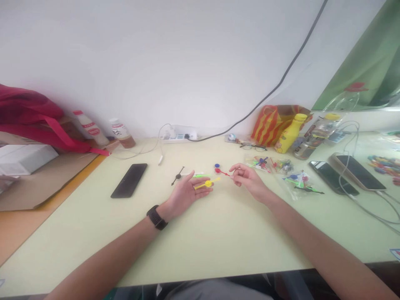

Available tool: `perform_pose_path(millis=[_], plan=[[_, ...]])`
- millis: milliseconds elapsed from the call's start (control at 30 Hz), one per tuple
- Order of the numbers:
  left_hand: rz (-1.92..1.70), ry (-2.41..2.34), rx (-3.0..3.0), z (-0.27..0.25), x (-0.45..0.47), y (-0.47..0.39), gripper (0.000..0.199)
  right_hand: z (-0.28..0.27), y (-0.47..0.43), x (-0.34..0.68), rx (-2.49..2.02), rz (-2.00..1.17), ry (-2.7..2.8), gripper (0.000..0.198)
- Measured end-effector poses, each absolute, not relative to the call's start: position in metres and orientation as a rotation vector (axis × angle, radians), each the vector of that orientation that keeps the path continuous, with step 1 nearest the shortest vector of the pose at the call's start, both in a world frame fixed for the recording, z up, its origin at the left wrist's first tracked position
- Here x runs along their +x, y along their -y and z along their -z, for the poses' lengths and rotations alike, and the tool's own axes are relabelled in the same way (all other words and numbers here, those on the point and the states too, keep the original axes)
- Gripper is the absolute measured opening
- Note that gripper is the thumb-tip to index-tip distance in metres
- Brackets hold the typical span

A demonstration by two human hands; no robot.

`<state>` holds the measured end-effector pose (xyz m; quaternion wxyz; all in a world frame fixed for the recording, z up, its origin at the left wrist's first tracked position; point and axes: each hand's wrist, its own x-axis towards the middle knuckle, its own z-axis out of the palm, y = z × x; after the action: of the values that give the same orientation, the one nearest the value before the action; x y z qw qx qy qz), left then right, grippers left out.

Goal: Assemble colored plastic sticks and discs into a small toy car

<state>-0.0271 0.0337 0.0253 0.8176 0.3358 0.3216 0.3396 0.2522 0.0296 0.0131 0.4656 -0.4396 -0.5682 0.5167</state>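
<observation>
My left hand [187, 191] is palm up with its fingers stretched out, and a yellow arrow-shaped spinner pointer [208, 183] lies across the fingers. Between thumb and fingertips of my right hand [246, 180] is one end of a red spinner pointer [218, 171], which extends toward my left hand. Just behind the red pointer sits a small blue disc [216, 166]. A black pointer [178, 176] lies on the table beside my left thumb. A green pointer [203, 176] is partly covered by my left fingers, with a white one close behind it.
Plastic bags of coloured pointers [302, 183] lie right of my right hand, near two phones with cables. A black phone [129, 180] is on the left. Bottles, glasses [253, 146], a striped bag [271, 125] and a power strip [179, 136] line the wall.
</observation>
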Motion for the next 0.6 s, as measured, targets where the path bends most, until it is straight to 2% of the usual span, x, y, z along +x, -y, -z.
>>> perform_pose_path(millis=[267,600], plan=[[-0.732,-0.684,0.714,-0.0259,-0.0259,-0.0338,0.051,-0.0195,-0.0255,0.2504,-1.069,-1.465,1.486,0.031],[-0.735,-0.702,0.747,-0.0266,-0.0249,-0.032,0.049,-0.0211,-0.0239,0.2498,-1.05,-1.487,1.497,0.031]])
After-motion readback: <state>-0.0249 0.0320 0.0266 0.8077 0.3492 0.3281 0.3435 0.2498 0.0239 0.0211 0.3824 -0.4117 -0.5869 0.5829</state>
